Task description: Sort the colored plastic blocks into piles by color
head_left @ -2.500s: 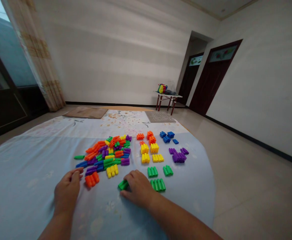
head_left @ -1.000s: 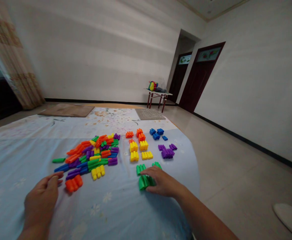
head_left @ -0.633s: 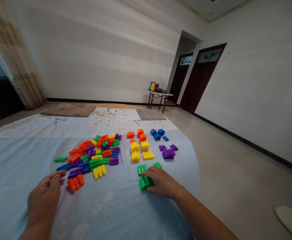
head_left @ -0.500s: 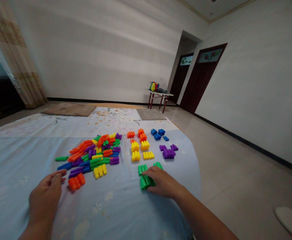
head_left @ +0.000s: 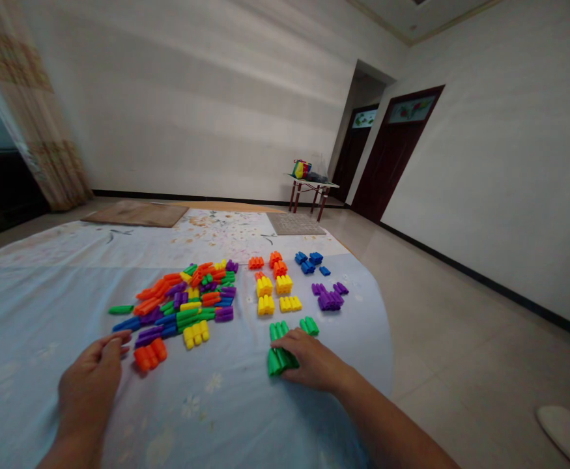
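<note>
My right hand (head_left: 311, 361) lies over a green block cluster (head_left: 279, 360) on the pale blue cloth (head_left: 35, 312), fingers curled down on it. Two more green clusters (head_left: 279, 330) sit just beyond it. My left hand (head_left: 90, 384) rests palm-down on the cloth, fingers loosely together, fingertips close to an orange block cluster (head_left: 150, 355). A mixed heap of coloured blocks (head_left: 182, 299) lies ahead of the left hand. Sorted groups lie to the right: yellow (head_left: 275, 294), orange (head_left: 270, 262), blue (head_left: 310, 262) and purple (head_left: 329, 296).
The cloth ends at the right on a tiled floor (head_left: 460, 326). A small red-legged table (head_left: 311, 189) with bags stands by dark doors (head_left: 395, 156). Two mats (head_left: 133, 213) lie at the cloth's far edge. A curtain (head_left: 30, 130) hangs at the left. A pale object (head_left: 568, 433) lies at the bottom right.
My right hand carried a green cluster from the middle to the right beside the other green clusters, then slid it slightly nearer. The left hand stayed by the orange cluster.
</note>
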`<state>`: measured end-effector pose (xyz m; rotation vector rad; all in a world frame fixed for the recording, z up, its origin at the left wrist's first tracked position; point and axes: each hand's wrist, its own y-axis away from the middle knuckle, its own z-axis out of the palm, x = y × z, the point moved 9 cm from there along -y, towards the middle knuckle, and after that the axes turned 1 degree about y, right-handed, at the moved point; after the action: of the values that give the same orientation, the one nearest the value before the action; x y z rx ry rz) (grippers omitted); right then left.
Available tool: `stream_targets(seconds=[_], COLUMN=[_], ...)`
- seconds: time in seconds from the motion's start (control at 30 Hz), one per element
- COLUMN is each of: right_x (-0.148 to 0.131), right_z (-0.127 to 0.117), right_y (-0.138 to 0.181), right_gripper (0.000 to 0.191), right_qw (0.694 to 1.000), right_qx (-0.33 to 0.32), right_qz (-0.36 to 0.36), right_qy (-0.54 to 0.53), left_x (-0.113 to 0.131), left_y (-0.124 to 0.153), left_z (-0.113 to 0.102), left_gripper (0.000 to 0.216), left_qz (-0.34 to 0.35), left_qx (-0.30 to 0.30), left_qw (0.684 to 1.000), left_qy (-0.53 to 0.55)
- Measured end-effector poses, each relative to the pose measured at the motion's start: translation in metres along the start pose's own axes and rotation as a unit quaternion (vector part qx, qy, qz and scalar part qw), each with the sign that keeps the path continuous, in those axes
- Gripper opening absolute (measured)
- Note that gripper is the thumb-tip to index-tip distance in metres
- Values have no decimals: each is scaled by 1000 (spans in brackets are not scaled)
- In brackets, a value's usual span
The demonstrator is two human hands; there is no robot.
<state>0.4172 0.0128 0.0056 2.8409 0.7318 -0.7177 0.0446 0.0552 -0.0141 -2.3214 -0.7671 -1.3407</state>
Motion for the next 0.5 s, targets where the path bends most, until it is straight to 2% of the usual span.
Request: stream_targets(seconds=[0.17,0.27,0.4,0.5], right_x=[-6,-5,4,12], right_z=[0,-13,-40,-43], right_y=[0,2,-5,-19], right_gripper=[60,62,49,50], right_qw=[1000,1000,997,997], right_qx=[-4,12,74,75], right_qz=[-6,-13,-13,-10], right_qy=[-8,-22,-31,-2], left_x=[-3,-4,-4,-2], left_y=[-2,-2,-2,-2], left_z=[1,1,2,1], left_gripper=[43,43,43,44], left_qz=[3,8,1,2], left_qx=[2,-1,-7,-10], left_qw=[1000,1000,1000,1000], left_qy=[0,5,4,-2])
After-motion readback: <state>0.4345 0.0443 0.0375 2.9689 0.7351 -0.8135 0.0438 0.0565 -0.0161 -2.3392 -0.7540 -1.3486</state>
